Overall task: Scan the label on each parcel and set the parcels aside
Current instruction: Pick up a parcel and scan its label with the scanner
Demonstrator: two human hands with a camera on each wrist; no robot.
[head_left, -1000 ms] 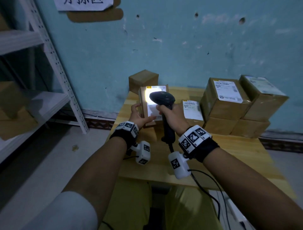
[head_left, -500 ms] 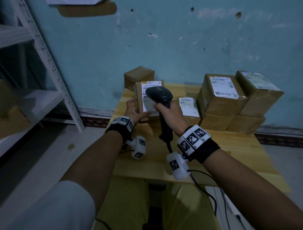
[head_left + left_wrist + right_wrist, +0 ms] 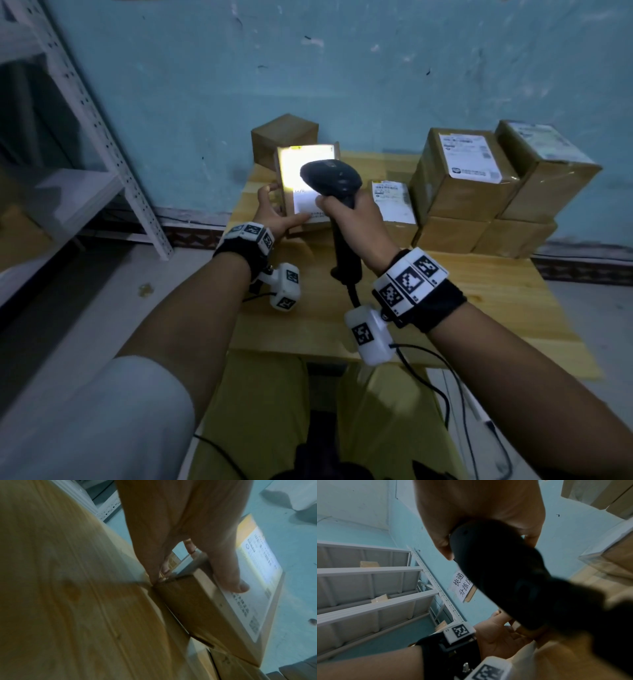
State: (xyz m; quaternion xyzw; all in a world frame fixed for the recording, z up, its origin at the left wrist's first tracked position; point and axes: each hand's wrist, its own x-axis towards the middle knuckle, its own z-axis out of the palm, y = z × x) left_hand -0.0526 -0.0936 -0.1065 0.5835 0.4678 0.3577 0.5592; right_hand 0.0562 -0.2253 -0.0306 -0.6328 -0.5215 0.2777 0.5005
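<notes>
A flat cardboard parcel (image 3: 291, 192) stands tilted up at the table's far left, its white label (image 3: 305, 168) glowing under the scanner's light. My left hand (image 3: 274, 216) grips it from the left side, thumb on the label's lower edge; the left wrist view shows that thumb (image 3: 229, 580) on the parcel (image 3: 205, 612). My right hand (image 3: 349, 222) grips the handle of a black barcode scanner (image 3: 332, 178), whose head points at the label. The right wrist view shows the scanner (image 3: 505, 574) in my fist.
A small plain box (image 3: 284, 137) stands behind the held parcel. Another labelled parcel (image 3: 390, 202) lies to its right, beside a stack of several brown boxes (image 3: 479, 185). The wooden table (image 3: 479, 308) has bare room in front. A white metal shelf (image 3: 85, 144) stands left.
The label lit up a second ago, went dark half a second ago, and is lit again now. Both hands hold their places on parcel and scanner.
</notes>
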